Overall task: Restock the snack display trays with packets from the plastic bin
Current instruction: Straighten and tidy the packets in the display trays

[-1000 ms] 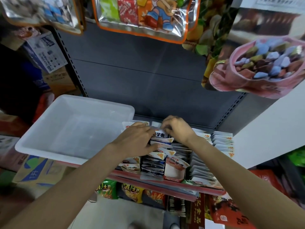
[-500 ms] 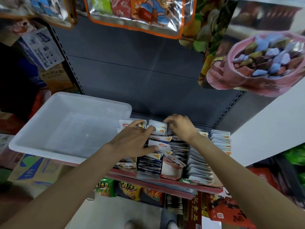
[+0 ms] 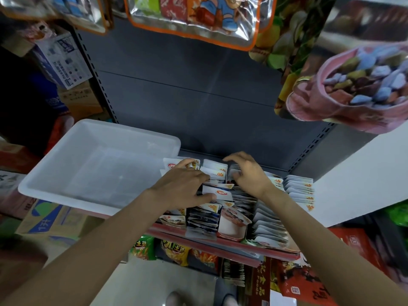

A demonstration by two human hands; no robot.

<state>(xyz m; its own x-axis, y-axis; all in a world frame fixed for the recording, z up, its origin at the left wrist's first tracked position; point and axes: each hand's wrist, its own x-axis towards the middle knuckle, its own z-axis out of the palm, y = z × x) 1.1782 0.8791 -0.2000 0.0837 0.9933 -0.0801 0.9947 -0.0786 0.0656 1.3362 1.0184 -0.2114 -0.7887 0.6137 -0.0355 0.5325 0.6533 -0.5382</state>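
a grey metal shelf back panel [image 3: 198, 89] fills the middle of the view, with large foil snack bags [image 3: 192, 16] hung above it. a white plastic bin [image 3: 66, 173] is set on the left of the shelf; no packets can be made out inside it. just right of the bin, rows of small white packets [image 3: 215, 171] are stood on edge in the display trays [image 3: 231, 230], with further rows [image 3: 301, 191] at the far right of the shelf. below the shelf edge, green and yellow snack bags [image 3: 174, 250] are seen.

the left hand [image 3: 183, 186] is laid flat over the packets beside the bin, fingers spread and pressed on their tops, thumb set against a white packet [image 3: 218, 193]; nothing is clasped. the right hand [image 3: 247, 173] is hovered over the next row, fingers loosely curled and unclenched, fingertips at the packet tops; whether they touch cannot be told.
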